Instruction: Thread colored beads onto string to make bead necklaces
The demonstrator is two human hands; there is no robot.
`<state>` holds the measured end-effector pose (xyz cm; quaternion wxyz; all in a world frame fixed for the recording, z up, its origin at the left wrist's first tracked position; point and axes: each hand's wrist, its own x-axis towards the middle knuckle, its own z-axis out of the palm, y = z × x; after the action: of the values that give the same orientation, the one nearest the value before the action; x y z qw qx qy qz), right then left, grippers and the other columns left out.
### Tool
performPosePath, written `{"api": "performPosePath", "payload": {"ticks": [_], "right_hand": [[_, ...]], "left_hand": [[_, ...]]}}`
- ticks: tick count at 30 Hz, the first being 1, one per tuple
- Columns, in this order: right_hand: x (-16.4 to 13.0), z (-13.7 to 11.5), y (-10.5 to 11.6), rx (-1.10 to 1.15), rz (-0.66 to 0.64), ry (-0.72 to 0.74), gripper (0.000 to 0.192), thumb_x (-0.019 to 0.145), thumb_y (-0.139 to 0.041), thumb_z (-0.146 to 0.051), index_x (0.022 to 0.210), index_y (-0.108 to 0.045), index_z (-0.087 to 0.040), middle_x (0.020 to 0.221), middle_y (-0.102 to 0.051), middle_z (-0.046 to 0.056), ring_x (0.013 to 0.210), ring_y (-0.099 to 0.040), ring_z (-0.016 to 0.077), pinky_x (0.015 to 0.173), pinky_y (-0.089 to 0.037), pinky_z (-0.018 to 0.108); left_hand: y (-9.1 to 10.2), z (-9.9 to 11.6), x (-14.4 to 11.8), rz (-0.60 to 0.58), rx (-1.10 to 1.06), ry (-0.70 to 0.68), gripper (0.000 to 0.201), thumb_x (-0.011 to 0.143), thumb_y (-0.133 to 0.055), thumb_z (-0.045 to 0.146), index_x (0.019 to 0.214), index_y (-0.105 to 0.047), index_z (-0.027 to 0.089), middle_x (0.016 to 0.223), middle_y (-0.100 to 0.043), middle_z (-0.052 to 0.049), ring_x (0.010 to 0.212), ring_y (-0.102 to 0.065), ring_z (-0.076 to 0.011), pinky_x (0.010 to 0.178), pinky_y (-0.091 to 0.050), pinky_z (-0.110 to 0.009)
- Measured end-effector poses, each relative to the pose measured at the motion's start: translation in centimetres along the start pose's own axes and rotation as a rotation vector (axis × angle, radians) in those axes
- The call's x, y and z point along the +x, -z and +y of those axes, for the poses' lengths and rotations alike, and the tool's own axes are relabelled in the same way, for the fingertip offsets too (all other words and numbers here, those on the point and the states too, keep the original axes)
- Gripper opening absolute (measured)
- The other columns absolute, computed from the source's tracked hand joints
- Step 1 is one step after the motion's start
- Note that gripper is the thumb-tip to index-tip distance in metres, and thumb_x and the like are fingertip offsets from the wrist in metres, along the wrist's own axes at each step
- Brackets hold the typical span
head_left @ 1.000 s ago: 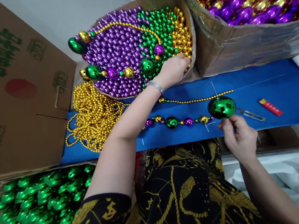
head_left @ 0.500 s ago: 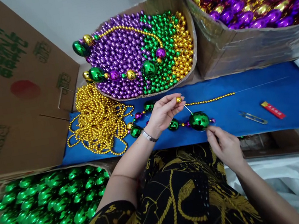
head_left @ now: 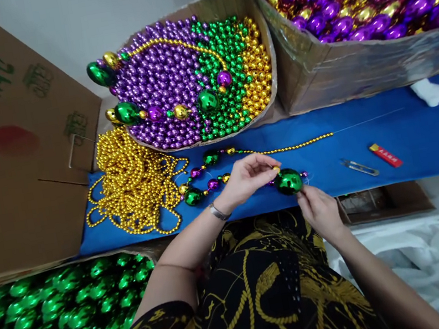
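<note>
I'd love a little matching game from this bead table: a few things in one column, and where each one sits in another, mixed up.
Things:
1. big green ball
2. heap of gold bead strings
3. red lighter
4. white cloth

Places:
A. on the blue mat, right of the small clippers
B. at the mat's far right edge, by the box of purple balls
C. between the left hand and the right hand
D. at the mat's left end

Pairs: 1-C, 2-D, 3-A, 4-B

L hand [head_left: 247,178] pinched, R hand [head_left: 317,210] prob. pinched, fingertips near.
</note>
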<state>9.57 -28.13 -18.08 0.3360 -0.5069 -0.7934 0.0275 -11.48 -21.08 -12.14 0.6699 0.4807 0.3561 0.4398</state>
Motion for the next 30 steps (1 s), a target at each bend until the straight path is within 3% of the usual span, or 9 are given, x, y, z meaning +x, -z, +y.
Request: {"api": "performPosePath", "payload": {"ticks": [3, 8, 11, 14, 18, 21, 25, 30], "right_hand": [[-1.8, 1.3, -1.5, 0.034, -0.094, -0.101, 0.018, 0.096, -0.044, -0.021, 0.090, -0.061, -0.018, 0.070, -0.067, 0.004, 0.064, -0.064, 0.0170, 0.061, -0.051, 0.027], [-2.8, 2.6, -0.8, 0.082, -0.137, -0.227, 0.027, 0.096, -0.045, -0.026, 0.114, -0.064, -0.018, 0.109, -0.070, 0.010, 0.098, -0.068, 0.0195, 0.085, -0.055, 0.032], [-1.2, 2.1, 1.0, 0.115, -0.110, -0.271, 0.030, 0.096, -0.047, -0.027, 0.121, -0.062, -0.020, 0.112, -0.070, 0.009, 0.100, -0.068, 0.0183, 0.090, -0.054, 0.032], [1.2, 1.2, 1.7, 0.165, -0.064, -0.215, 0.031, 0.097, -0.048, -0.028, 0.125, -0.061, -0.019, 0.116, -0.069, 0.010, 0.106, -0.066, 0.0190, 0.094, -0.053, 0.033], [3.2, 1.1, 0.9, 0.233, -0.044, -0.116, 0.024, 0.099, -0.046, -0.027, 0.109, -0.066, -0.018, 0.100, -0.073, 0.008, 0.091, -0.070, 0.0169, 0.083, -0.056, 0.029], [3.7, 2.0, 0.6, 0.265, 0.004, -0.124, 0.022, 0.099, -0.045, -0.025, 0.102, -0.066, -0.017, 0.090, -0.074, 0.006, 0.081, -0.071, 0.0152, 0.075, -0.056, 0.025], [4.1, 3.1, 1.1, 0.286, 0.039, -0.230, 0.022, 0.099, -0.044, -0.026, 0.098, -0.065, -0.018, 0.077, -0.072, 0.003, 0.065, -0.068, 0.0139, 0.065, -0.056, 0.024], [4.4, 3.3, 1.5, 0.292, 0.112, -0.237, 0.024, 0.099, -0.043, -0.027, 0.097, -0.065, -0.020, 0.086, -0.071, 0.006, 0.077, -0.069, 0.0160, 0.072, -0.056, 0.027]], "left_hand": [[-1.1, -2.0, -0.8, 0.001, 0.153, -0.030, 0.018, 0.082, -0.071, 0.032, 0.092, -0.073, 0.017, 0.101, -0.074, -0.008, 0.087, -0.069, -0.0150, 0.082, -0.055, -0.029], [-1.7, -3.3, -1.3, -0.020, 0.487, -0.171, 0.015, 0.089, -0.061, 0.032, 0.093, -0.074, 0.025, 0.107, -0.073, -0.007, 0.100, -0.068, -0.0198, 0.092, -0.052, -0.037], [-1.9, -1.7, -0.7, -0.042, 0.576, -0.199, 0.017, 0.091, -0.058, 0.033, 0.096, -0.073, 0.027, 0.096, -0.075, -0.006, 0.089, -0.069, -0.0188, 0.086, -0.053, -0.034], [-2.6, 0.3, 0.4, -0.069, 0.585, -0.239, 0.018, 0.091, -0.058, 0.034, 0.097, -0.073, 0.026, 0.096, -0.075, -0.006, 0.086, -0.068, -0.0181, 0.083, -0.052, -0.031], [-3.9, 2.3, 1.8, -0.082, 0.560, -0.309, 0.018, 0.091, -0.058, 0.033, 0.094, -0.073, 0.024, 0.092, -0.074, -0.006, 0.081, -0.068, -0.0173, 0.078, -0.052, -0.029], [-4.6, 3.5, 3.2, -0.139, 0.551, -0.346, 0.019, 0.091, -0.058, 0.032, 0.093, -0.073, 0.021, 0.086, -0.073, -0.006, 0.075, -0.066, -0.0157, 0.071, -0.051, -0.027], [-5.3, 6.4, 7.3, -0.239, 0.564, -0.406, 0.018, 0.090, -0.058, 0.031, 0.096, -0.072, 0.021, 0.091, -0.073, -0.006, 0.079, -0.064, -0.0160, 0.074, -0.048, -0.027], [-5.5, 10.3, 17.7, 0.018, 0.720, -0.581, 0.011, 0.081, -0.064, 0.020, 0.090, -0.069, 0.020, 0.096, -0.068, -0.009, 0.097, -0.058, -0.0237, 0.101, -0.038, -0.039]]}}
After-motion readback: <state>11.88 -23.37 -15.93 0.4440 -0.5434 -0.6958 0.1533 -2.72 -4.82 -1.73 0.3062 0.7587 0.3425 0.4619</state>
